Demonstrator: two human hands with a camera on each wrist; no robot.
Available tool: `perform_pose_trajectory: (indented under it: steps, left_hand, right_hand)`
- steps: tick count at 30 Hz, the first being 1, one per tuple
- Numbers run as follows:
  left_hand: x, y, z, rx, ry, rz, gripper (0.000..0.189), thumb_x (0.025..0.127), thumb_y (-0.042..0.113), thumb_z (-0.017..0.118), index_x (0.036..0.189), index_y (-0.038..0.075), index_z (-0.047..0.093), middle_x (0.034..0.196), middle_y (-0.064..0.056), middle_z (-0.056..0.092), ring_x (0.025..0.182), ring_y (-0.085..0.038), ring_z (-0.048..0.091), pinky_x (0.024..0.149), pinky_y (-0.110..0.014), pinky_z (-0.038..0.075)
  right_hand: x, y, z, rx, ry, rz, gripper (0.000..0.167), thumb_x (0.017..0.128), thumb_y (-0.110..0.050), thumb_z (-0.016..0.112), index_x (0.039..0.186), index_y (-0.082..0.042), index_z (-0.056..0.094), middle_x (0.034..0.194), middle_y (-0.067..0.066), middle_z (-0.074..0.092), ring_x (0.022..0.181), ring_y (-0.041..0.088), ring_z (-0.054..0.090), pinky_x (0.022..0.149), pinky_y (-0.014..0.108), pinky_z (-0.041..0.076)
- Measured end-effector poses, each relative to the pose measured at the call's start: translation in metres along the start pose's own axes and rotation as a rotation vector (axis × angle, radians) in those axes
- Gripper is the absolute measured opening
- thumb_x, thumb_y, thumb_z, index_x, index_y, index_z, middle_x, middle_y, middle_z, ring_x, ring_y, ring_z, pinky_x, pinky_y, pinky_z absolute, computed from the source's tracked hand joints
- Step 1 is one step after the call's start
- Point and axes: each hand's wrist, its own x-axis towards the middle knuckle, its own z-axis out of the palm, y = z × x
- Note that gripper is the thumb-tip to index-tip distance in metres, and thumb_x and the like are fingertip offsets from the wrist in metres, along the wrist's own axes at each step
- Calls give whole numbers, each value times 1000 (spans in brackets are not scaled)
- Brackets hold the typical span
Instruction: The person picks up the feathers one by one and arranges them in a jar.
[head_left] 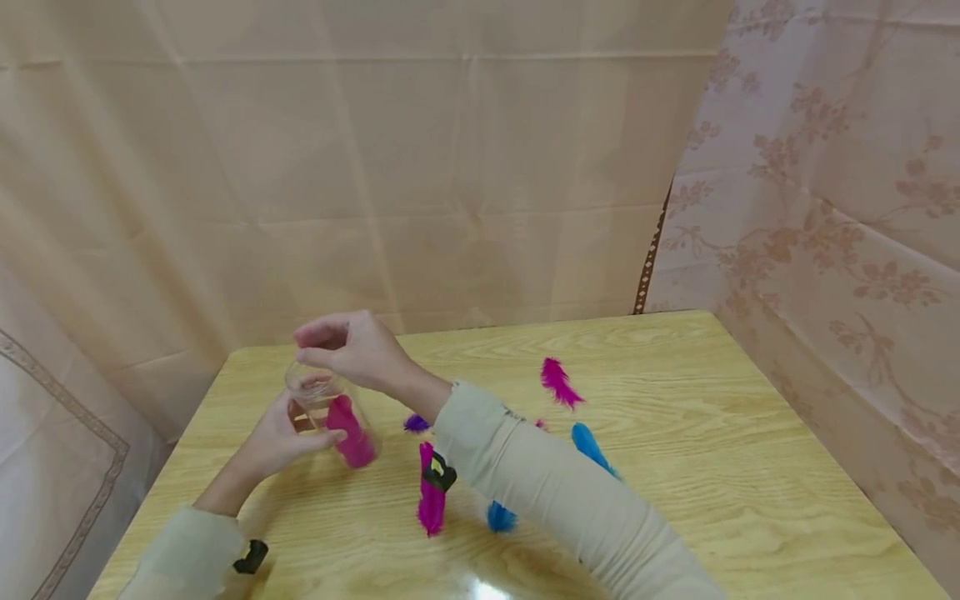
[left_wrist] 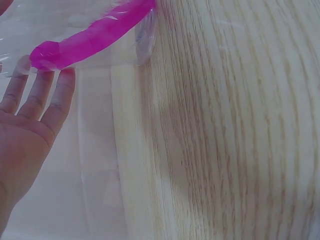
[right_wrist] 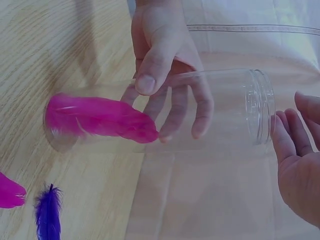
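Lower left in the head view, my left hand (head_left: pixel 279 440) holds a clear jar (right_wrist: pixel 227 112) with a pink feather (right_wrist: pixel 105 117) inside, fingers (left_wrist: pixel 60 97) curved round it. My right hand (head_left: pixel 363 348), loosely bent and empty, hovers by the jar's mouth.

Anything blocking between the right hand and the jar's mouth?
Nothing visible. The right hand is at the open end of the clear jar, no lid seen there. The pink feather sits toward the base; the left hand grips only the side.
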Motion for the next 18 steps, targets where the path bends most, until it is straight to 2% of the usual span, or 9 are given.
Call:
perform_pose_trajectory:
  steps: [3,7,10,13,18]
  left_hand:
    - [1,0,0,-4,2,11,75,83,1,82,145,2,39,138,-24,56,116,-7,60,89,-37,58]
    - [2,-1,1,-21,2,26,76,83,-2,81,145,2,39,137,-24,56,115,-9,60,88,-38,58]
    - [2,0,1,-30,5,31,75,82,-3,81,144,2,38,137,-25,56,116,-8,60,88,-36,58]
    - [2,0,1,-38,7,40,75,81,-5,81,143,1,39,135,-27,57,115,-10,61,87,-34,58]
    - [2,0,1,-18,7,39,75,82,-4,81,143,2,40,134,-26,58,113,-16,62,87,-36,58]
  right_hand:
    - [-1,0,-2,69,4,4,25,93,-12,76,117,-5,74,105,2,75,86,0,67,79,18,56]
    - [-3,0,-8,315,18,49,34,93,-3,73,126,-2,68,111,10,74,90,7,70,81,28,59]
    - [-4,0,-14,451,33,82,39,93,0,71,131,-1,64,112,11,73,92,11,71,80,36,61]
    - [-7,1,-24,453,47,100,42,94,0,71,135,-3,61,114,10,72,94,13,71,81,39,61]
    - [-16,7,-47,360,54,138,50,94,-7,73,141,-9,57,122,8,68,102,19,70,86,45,59]
